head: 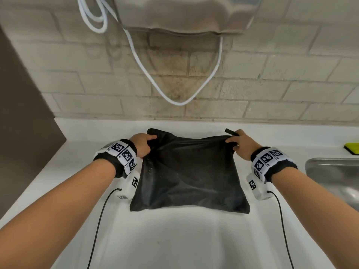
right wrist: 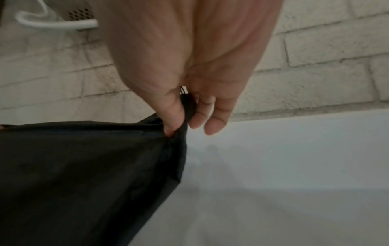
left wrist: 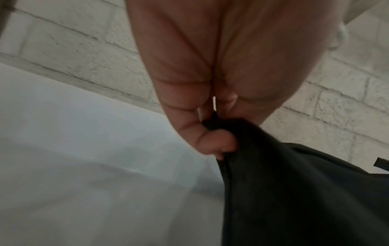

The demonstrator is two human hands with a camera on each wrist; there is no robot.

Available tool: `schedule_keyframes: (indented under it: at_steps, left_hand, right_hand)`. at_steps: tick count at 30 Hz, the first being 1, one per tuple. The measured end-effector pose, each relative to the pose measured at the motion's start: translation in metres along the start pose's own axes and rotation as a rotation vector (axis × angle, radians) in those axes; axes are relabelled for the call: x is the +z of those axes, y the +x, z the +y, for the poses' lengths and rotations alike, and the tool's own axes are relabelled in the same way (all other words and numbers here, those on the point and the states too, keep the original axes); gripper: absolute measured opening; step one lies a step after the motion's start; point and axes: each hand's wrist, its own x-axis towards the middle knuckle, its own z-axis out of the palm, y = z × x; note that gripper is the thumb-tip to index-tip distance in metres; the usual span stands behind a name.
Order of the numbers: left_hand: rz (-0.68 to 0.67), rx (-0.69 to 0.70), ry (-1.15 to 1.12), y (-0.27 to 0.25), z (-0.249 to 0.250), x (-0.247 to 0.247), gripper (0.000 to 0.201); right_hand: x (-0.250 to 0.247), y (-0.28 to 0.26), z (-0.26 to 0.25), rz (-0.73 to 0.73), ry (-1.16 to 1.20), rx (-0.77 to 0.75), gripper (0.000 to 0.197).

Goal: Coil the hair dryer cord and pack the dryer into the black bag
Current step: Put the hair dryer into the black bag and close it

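Black bag (head: 189, 171), creased and bulging on the counter (head: 174, 239), far corners pinched in my left hand (head: 142, 145) and right hand (head: 241, 145).

bag (head: 189, 171) on counter (head: 174, 239), sink (head: 334, 173) right

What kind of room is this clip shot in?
Probably a washroom or utility area: a white counter against a pale brick wall, a steel sink to the right, and a wall-mounted metal unit with a white hose overhead.
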Motion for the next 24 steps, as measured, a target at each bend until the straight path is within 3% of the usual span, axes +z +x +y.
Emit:
schedule_keyframes:
  at_steps: [10,16,19,22,24]
  left_hand:
    - [0.053,0.016,0.054,0.048,-0.002,0.003,0.064]
    - [0.073,-0.007,0.061,0.056,-0.009,0.004,0.066]
    - [0.05,-0.054,0.061,0.056,-0.012,0.008,0.064]
    - [0.163,-0.166,0.283,0.044,-0.004,0.009,0.061]
    - [0.232,-0.046,0.307,0.038,0.005,0.014,0.068]
  right_hand:
    - [0.016,0.039,0.008,-0.068,-0.002,0.06,0.051]
    - [0.021,0.045,0.019,-0.068,-0.075,0.213,0.057]
    - [0.024,0.046,0.016,-0.015,0.002,0.185,0.048]
    - [0.025,0.042,0.008,-0.021,0.112,0.099,0.036]
    - [0.026,0.04,0.004,-0.155,0.096,0.035,0.042]
